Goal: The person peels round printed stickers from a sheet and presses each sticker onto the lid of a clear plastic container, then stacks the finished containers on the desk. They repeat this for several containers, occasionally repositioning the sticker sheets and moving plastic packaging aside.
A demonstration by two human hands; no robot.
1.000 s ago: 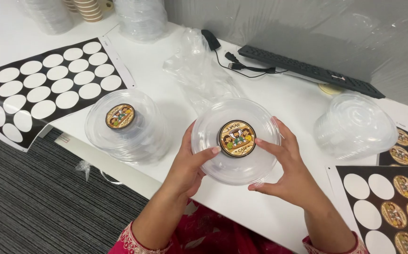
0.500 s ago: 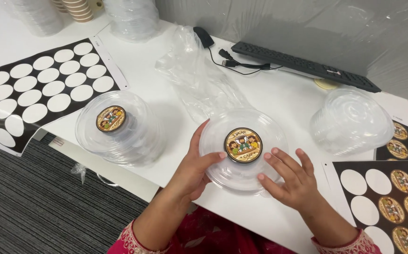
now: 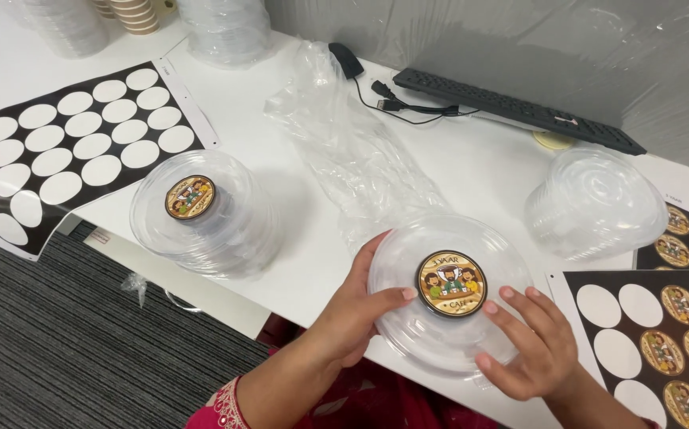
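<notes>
A person is holding a clear plastic dome lid (image 3: 449, 298) between both bare hands at the near edge of a white table (image 3: 479, 171). The left hand (image 3: 356, 306) is gripping the lid's left rim, with the thumb lying on top and pointing toward a round brown sticker (image 3: 451, 284) at the lid's centre. The right hand (image 3: 531, 345) is cupping the lid's lower right rim, fingers spread, with fingertips (image 3: 507, 293) resting just beside the sticker. Both hands are closed loosely around the lid, not wide open.

Well to the left of the grip, a stack of clear lids (image 3: 201, 214) is standing, its top one already bearing the same kind of sticker. Just beyond the held lid, a crumpled clear plastic bag (image 3: 344, 143) is lying. Up and to the right, a stack of unlabelled clear lids (image 3: 595, 202) is resting. Right of the right hand, a black sticker sheet (image 3: 662, 334) is lying partly used. Far left, an emptied sticker sheet (image 3: 66, 151) is lying. Beyond everything, a black keyboard (image 3: 511, 107) is sitting.
</notes>
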